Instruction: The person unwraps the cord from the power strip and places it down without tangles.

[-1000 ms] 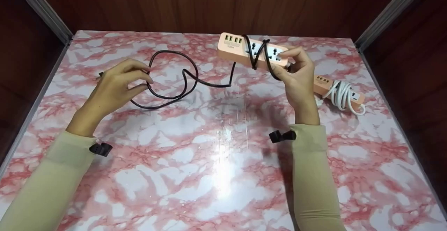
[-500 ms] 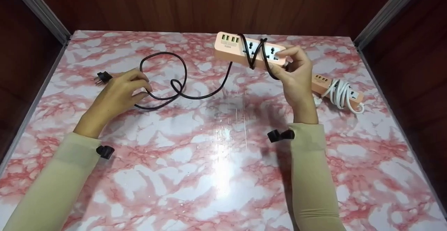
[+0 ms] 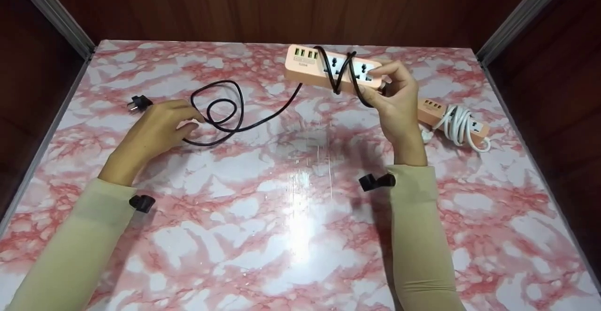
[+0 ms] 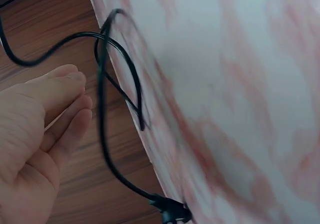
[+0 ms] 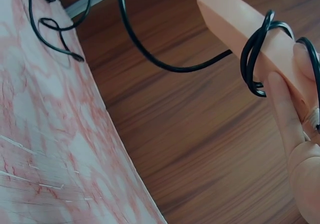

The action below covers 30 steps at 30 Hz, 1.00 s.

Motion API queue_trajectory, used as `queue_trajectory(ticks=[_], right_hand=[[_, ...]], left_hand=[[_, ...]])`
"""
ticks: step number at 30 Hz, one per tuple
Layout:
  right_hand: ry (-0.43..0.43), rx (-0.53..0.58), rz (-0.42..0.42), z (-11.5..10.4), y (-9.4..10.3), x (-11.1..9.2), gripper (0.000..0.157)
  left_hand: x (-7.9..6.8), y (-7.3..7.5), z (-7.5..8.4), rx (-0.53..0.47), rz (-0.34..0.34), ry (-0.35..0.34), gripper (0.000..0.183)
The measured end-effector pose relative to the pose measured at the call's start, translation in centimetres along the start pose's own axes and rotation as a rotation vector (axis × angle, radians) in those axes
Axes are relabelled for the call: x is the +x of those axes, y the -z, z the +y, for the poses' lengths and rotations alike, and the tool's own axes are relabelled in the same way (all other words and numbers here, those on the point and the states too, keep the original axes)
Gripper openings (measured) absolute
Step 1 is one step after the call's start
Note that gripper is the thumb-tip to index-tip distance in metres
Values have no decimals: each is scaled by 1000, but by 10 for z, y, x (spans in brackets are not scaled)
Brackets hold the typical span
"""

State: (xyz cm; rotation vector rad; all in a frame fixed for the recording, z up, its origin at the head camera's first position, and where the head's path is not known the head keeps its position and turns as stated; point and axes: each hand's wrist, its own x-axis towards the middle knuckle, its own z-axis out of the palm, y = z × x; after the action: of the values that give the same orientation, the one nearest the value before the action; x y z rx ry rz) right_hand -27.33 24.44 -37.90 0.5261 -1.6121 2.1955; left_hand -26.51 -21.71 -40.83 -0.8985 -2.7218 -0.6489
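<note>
My right hand [image 3: 399, 106] holds a peach power strip [image 3: 305, 70] above the far part of the table, fingers and thumb gripping its right end. A few turns of its black cord [image 3: 267, 122] wrap the strip. From there the cord runs down leftward into loose loops near my left hand [image 3: 157, 128]. Those left fingers are relaxed and hold nothing; the left wrist view shows the cord [image 4: 102, 119] apart from the fingertips [image 4: 82, 115]. Just beyond that hand lies the black plug [image 3: 140, 103]. In the right wrist view the strip's underside [image 5: 240, 18] shows.
To the right on the marbled table [image 3: 263, 217] lies a second peach power strip [image 3: 429, 112], bound with several turns of white cord [image 3: 458, 127]. Dark wood panels [image 3: 281, 8] stand along the back and both sides.
The black cord's loops have sunk lower and shifted left, forming a smaller inner loop. My left fingers have come off the cord. The plug now shows fully. The held strip has drifted slightly left.
</note>
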Motion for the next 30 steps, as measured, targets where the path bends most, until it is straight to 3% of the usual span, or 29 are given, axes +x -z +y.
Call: queue_trajectory(ticks=[4,7,12,20,30], right_hand=[[2,5,-3,1,0,0,27],[2,4,-4,1,-1,0,28],[-4,-3,3,0,-1,0,28],[-11,-5,2,-2,-1,1,29],[2,-17,-10,-2,-1,0,29]], left_hand=[[6,7,8,19,126,-17,15],[12,15,19,5,223,13,14],[24,27,45,-48,302,63,13],[45,29,93,-132,262,74,18],[72,10,135,-281,188,99,28]])
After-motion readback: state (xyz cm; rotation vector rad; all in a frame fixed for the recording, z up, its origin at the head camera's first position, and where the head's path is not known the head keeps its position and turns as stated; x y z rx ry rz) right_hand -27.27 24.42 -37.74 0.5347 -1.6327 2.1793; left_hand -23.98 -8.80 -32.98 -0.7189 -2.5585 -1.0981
